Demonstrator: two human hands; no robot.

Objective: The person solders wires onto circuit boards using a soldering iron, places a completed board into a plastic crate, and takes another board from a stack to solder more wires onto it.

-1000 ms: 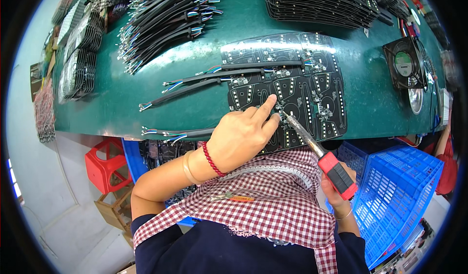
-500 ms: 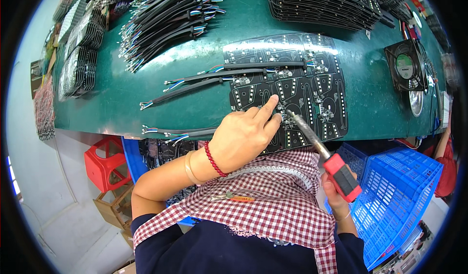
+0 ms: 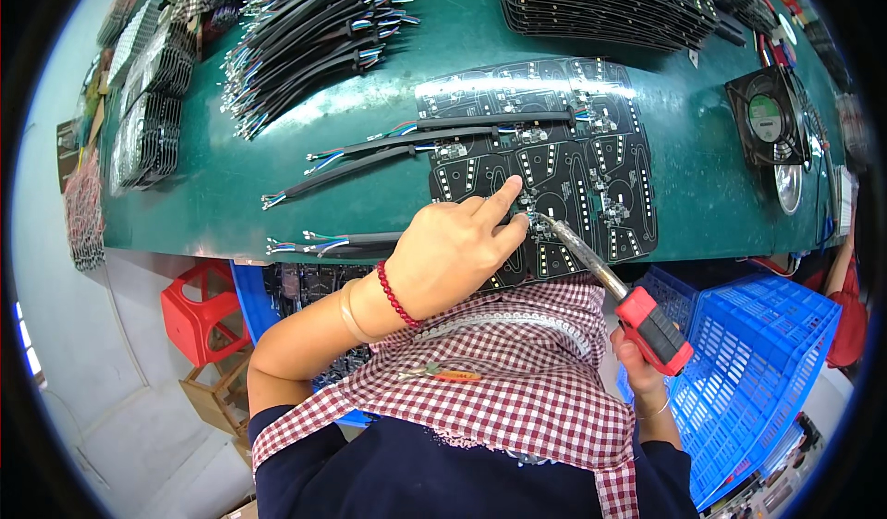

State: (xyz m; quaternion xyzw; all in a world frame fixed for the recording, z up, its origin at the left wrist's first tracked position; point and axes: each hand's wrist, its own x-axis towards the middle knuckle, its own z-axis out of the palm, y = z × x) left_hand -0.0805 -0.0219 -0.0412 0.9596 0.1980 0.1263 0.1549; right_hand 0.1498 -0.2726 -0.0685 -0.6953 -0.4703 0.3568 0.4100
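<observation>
My right hand [image 3: 639, 364] grips a soldering iron [image 3: 637, 311] by its red and black handle. The iron's tip points up-left at the solder pads beside my left thumb; contact cannot be made out. My left hand [image 3: 453, 246] bends over the black circuit boards [image 3: 619, 163], index finger and thumb apart on them, other fingers curled beneath. A black-sleeved cable [image 3: 374, 241] runs under this hand, and its far end is hidden there. More sleeved cables [image 3: 490, 123] with coloured wire ends lie across the upper rows of boards.
Behind the boards, a pile of sleeved cables [image 3: 314, 38] and a stack of boards [image 3: 601, 6] rest on the green table [image 3: 222, 214]. A fan [image 3: 767, 120] stands at right. Blue crates [image 3: 748, 362] are below the front edge, with a red stool [image 3: 205, 311] at left.
The view has shifted slightly. My left hand stays at the same pads, while the iron has turned slightly and its tip sits closer to my thumb.
</observation>
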